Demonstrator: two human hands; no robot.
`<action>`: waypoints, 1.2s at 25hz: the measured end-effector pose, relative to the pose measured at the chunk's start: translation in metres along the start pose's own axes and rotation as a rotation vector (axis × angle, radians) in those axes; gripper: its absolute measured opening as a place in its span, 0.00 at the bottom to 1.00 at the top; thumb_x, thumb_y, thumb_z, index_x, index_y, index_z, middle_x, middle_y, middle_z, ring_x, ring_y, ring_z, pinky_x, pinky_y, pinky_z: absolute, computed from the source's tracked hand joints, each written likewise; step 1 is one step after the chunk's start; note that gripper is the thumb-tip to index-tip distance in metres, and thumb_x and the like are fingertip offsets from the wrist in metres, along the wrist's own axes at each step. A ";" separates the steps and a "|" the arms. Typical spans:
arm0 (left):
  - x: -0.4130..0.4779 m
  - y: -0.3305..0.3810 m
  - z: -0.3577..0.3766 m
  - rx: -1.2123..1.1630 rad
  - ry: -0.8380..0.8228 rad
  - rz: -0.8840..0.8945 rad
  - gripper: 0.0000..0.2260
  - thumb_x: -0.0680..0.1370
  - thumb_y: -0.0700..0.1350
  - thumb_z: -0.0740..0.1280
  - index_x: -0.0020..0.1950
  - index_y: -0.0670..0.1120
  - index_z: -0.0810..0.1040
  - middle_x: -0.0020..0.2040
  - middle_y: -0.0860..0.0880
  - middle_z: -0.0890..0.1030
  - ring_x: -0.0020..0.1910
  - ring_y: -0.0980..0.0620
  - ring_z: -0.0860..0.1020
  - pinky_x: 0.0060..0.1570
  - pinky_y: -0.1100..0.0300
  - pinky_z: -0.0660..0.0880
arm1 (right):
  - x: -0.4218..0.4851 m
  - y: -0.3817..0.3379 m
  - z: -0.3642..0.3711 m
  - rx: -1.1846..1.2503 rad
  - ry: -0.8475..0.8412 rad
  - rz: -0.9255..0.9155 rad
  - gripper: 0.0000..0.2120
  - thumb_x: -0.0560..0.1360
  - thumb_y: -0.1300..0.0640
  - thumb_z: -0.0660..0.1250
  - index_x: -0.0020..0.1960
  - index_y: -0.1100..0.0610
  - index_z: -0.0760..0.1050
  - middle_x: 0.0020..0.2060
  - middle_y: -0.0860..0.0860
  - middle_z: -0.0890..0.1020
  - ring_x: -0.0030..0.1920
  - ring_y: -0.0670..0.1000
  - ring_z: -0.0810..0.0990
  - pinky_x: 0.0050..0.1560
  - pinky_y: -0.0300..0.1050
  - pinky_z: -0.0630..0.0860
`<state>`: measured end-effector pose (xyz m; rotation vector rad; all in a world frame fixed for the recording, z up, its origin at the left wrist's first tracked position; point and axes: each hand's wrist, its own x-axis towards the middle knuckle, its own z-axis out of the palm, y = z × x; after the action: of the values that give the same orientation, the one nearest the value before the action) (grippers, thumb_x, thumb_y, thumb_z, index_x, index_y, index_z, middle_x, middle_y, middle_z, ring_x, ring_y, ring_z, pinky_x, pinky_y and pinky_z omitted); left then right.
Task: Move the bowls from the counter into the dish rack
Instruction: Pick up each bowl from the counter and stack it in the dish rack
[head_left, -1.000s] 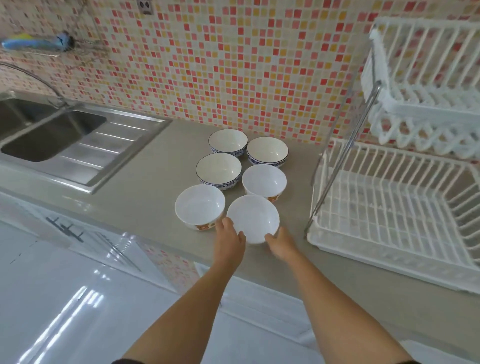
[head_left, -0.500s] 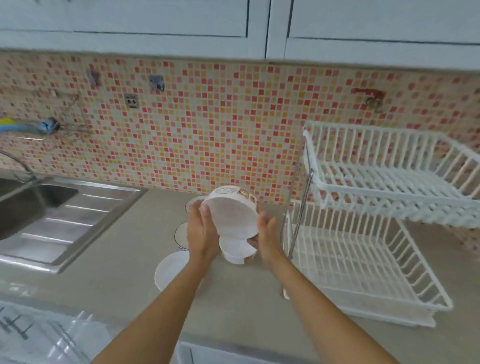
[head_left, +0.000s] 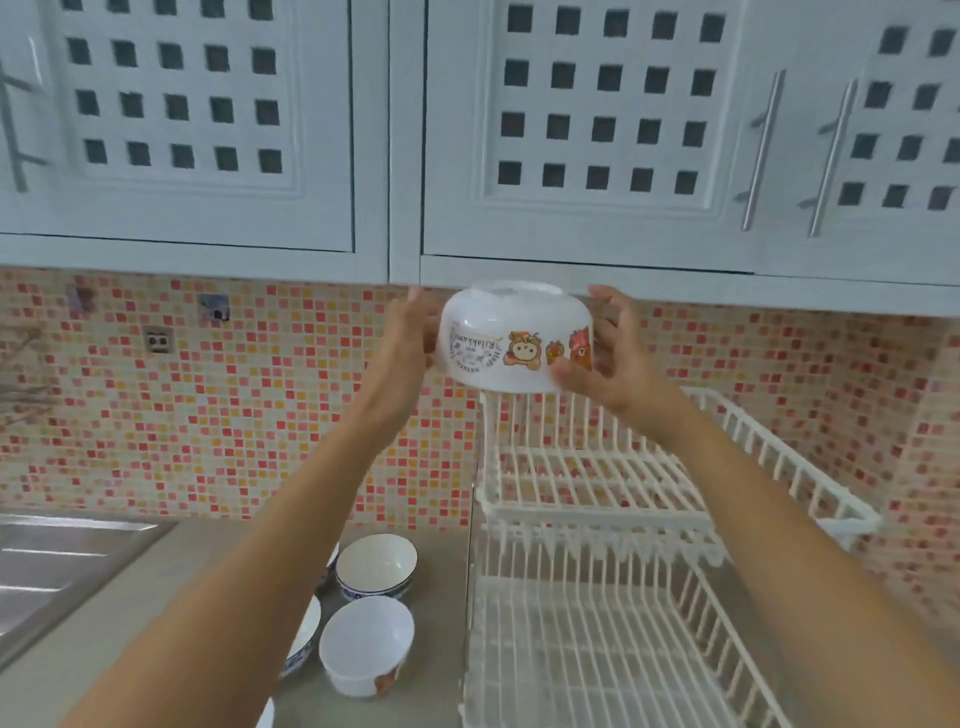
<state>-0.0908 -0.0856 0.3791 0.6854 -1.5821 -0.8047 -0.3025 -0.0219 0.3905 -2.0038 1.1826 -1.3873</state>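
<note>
Head view, frame centre: white bowl (head_left: 511, 340) held upside down, foot up, above top tier of dish rack (head_left: 587, 480). I judge inversion is for draining once set down. Left hand (head_left: 410, 338) and right hand (head_left: 605, 345) clasp opposite sides, bowl pinched between them. Cartoon bear decal on wall; curved lettering looks like "Rilakkuma", smaller print unreadable. Lower centre: other bowls (head_left: 375, 566) wait on counter (head_left: 447, 613). Both rack tiers empty. Upper frame: lattice cabinet doors (head_left: 597, 109).
</note>
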 end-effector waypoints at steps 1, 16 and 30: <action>0.010 -0.003 0.016 0.040 -0.074 -0.037 0.27 0.80 0.62 0.42 0.53 0.48 0.76 0.56 0.43 0.81 0.55 0.47 0.79 0.61 0.48 0.71 | 0.004 0.013 -0.020 -0.105 -0.013 0.031 0.47 0.59 0.37 0.74 0.70 0.42 0.53 0.70 0.48 0.69 0.66 0.46 0.73 0.63 0.43 0.74; 0.079 -0.119 0.141 0.520 -0.513 -0.692 0.38 0.76 0.69 0.47 0.77 0.45 0.58 0.76 0.45 0.64 0.73 0.44 0.65 0.73 0.49 0.62 | 0.048 0.181 -0.072 -0.652 -0.548 0.373 0.47 0.64 0.42 0.77 0.75 0.49 0.56 0.71 0.48 0.67 0.68 0.53 0.69 0.67 0.47 0.68; 0.067 -0.060 0.104 0.814 -0.263 -0.303 0.30 0.82 0.59 0.44 0.78 0.41 0.54 0.79 0.42 0.56 0.77 0.42 0.56 0.75 0.47 0.53 | 0.071 0.119 -0.050 -0.807 -0.443 0.348 0.48 0.72 0.47 0.69 0.79 0.53 0.40 0.79 0.51 0.41 0.79 0.53 0.43 0.77 0.56 0.49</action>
<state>-0.2039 -0.1614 0.3602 1.4752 -2.0873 -0.4457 -0.3863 -0.1401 0.3614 -2.2536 1.9237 -0.2567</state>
